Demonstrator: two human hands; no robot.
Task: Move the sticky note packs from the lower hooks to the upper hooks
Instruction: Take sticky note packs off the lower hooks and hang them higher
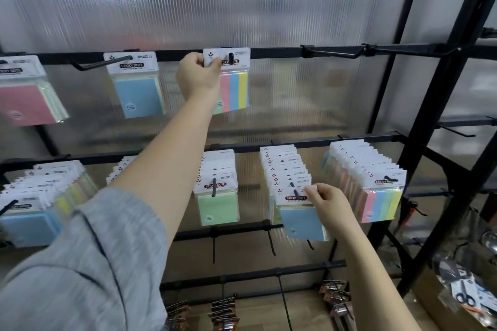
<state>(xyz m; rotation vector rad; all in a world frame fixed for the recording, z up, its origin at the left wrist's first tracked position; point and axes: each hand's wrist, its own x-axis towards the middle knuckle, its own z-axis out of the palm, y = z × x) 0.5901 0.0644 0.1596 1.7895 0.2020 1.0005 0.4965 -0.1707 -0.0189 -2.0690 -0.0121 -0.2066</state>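
Fingers [213,63] pinch striped pack's [236,88] glossy card (upper hook [230,58]).

White header card of the blue sticky note pack [131,63], upper row left of centre: "STICKY NOTE" on a black oval. The same label appears, partly covered, on the striped pack's card [227,58] at upper centre, and on the front lower-row cards: green pack [215,185], blue pack [295,197], striped pack [386,181]. Smaller print is illegible.
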